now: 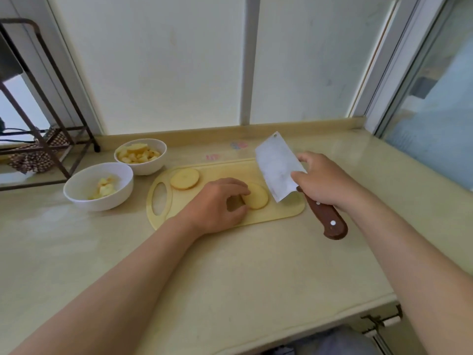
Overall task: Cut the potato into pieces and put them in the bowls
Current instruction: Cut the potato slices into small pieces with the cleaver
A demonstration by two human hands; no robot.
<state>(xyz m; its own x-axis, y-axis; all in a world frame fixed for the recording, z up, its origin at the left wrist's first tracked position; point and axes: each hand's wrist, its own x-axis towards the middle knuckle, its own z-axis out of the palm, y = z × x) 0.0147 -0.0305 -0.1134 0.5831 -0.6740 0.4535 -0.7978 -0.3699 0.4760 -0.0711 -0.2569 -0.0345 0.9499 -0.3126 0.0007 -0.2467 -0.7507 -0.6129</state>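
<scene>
Left of frame, the far bowl (pixel 151 168) is heaped with potato pieces; the near bowl (pixel 76 199) holds a few. Centre, my left hand (pixel 217 204) pinches a potato slice (pixel 257 198) on the cutting board (pixel 222 170), with a second slice (pixel 184 178) to its left. My right hand (pixel 322 180) clamps the cleaver (pixel 276 167) above the board. The counter (pixel 230 265) is beige; its stickers (pixel 239 145) are unreadable.

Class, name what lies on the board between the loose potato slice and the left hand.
Nothing: in the head view, only bare board separates the loose slice from the left hand, which holds a second slice.
</scene>
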